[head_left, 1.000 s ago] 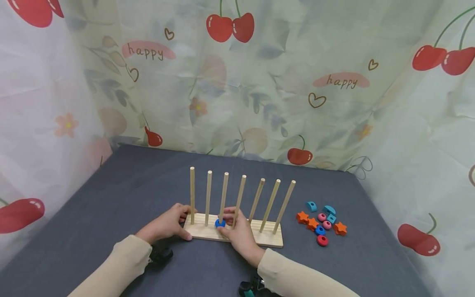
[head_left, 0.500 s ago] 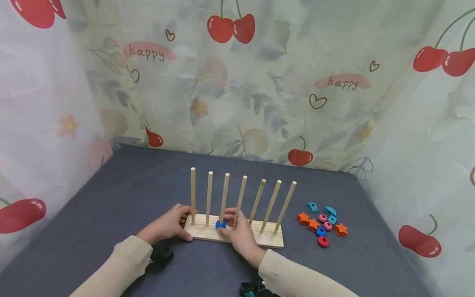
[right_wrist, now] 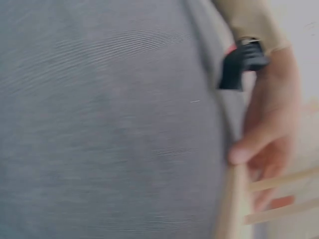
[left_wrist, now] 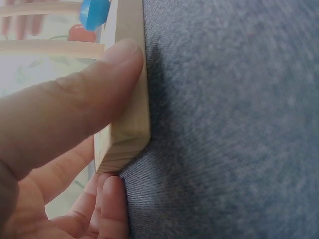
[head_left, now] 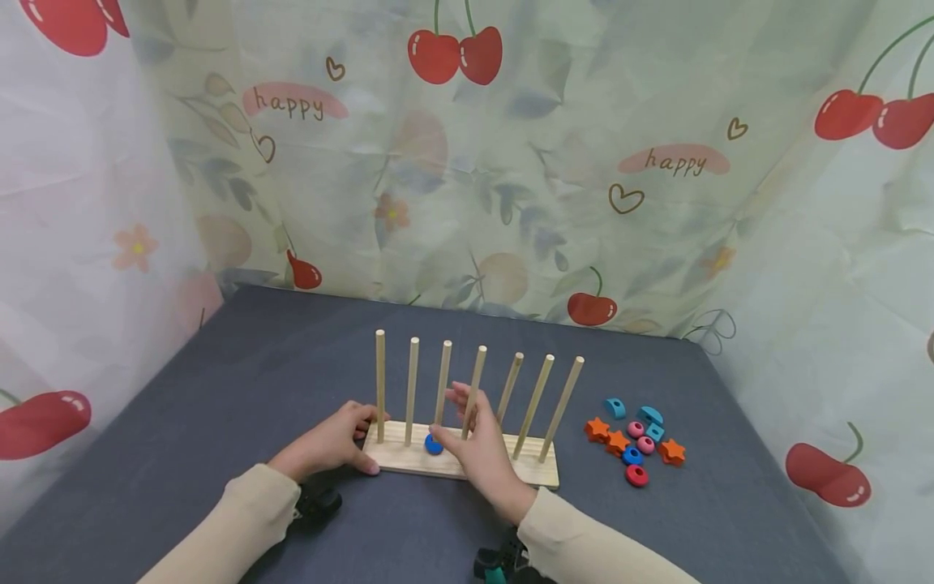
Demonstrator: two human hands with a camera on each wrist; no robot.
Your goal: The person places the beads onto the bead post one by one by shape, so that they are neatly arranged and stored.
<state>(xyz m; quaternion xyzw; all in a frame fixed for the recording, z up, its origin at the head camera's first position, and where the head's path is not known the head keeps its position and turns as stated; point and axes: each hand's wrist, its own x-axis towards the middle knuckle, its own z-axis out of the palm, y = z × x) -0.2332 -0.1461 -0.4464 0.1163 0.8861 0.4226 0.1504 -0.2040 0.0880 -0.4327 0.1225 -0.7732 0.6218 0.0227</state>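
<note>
A wooden peg stand with several upright pegs lies across the table. My left hand grips its left end; in the left wrist view the thumb presses the front edge and the fingers lie around the end. At the foot of the third peg from the left sits a blue bead. Just right of it, my right hand is spread around the fourth peg with no bead in its fingers; the thumb tip is close above the blue bead. The right wrist view is blurred and shows the left hand on the stand.
Right of the stand lies a loose group of pieces: orange stars, light blue blocks, pink beads, another blue bead and a red ring. A printed curtain surrounds the dark table.
My right hand has let go of the blue bead, its fingers opening and rising slightly to the right. The bead stays on its peg. The left hand keeps its place.
</note>
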